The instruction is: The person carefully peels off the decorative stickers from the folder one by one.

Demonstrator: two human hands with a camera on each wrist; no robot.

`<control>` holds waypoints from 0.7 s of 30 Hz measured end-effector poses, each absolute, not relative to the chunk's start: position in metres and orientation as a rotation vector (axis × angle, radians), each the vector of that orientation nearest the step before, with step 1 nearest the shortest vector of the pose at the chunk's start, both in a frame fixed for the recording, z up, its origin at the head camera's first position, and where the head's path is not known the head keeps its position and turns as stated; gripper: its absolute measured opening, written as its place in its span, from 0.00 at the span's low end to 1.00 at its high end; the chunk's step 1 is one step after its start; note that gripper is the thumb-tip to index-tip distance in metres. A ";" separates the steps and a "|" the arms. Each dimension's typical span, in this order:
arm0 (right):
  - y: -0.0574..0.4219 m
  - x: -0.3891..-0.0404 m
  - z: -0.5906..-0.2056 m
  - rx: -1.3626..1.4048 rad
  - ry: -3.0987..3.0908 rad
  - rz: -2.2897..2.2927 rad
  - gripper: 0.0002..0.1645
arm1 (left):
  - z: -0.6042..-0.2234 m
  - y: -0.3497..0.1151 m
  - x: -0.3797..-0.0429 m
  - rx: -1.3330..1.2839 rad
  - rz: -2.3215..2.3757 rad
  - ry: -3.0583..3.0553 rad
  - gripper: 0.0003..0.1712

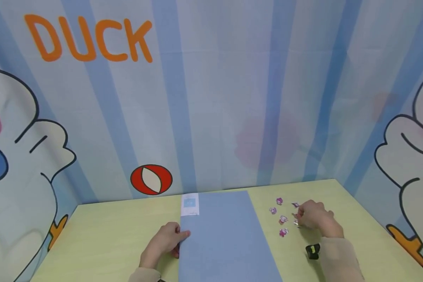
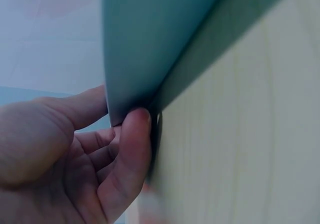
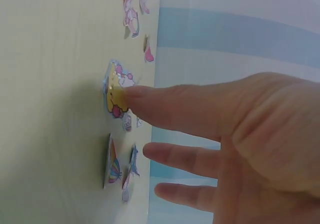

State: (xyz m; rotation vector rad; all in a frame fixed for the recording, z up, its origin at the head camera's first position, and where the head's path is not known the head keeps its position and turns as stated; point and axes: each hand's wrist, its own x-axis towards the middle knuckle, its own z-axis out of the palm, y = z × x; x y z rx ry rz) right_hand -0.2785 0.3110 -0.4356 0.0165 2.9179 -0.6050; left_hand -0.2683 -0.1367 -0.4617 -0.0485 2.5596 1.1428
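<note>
A large flat blue folder (image 1: 225, 235) with a white label (image 1: 190, 204) at its upper left corner lies on the table. My left hand (image 1: 165, 239) pinches its left edge, thumb on top; from the left wrist view, fingers (image 2: 131, 154) curl under the raised edge of the folder (image 2: 145, 39). To the right, my right hand (image 1: 313, 215) pinches a small shiny sticker. Close up, this yellow sticker (image 3: 115, 96) with pink patches sits at the thumb tip; the index finger is hidden. Several pink and purple stickers (image 1: 283, 219) lie left of that hand.
The pale yellow table (image 1: 120, 231) ends at a blue striped curtain (image 1: 218, 98) behind it. A small black object (image 1: 313, 251) with a yellow-green mark shows beside the right sleeve. More stickers (image 3: 131, 14) lie toward the table's far side.
</note>
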 end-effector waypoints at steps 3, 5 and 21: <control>0.312 -0.278 -0.439 0.032 2.936 -0.600 0.11 | -0.462 -0.136 -0.269 -0.034 1.151 2.556 0.15; 0.312 -0.278 -0.439 0.031 2.945 -0.582 0.09 | -0.463 -0.135 -0.269 -0.024 1.155 2.555 0.15; 0.312 -0.277 -0.438 0.053 2.951 -0.568 0.10 | -0.461 -0.137 -0.268 -0.022 1.144 2.559 0.15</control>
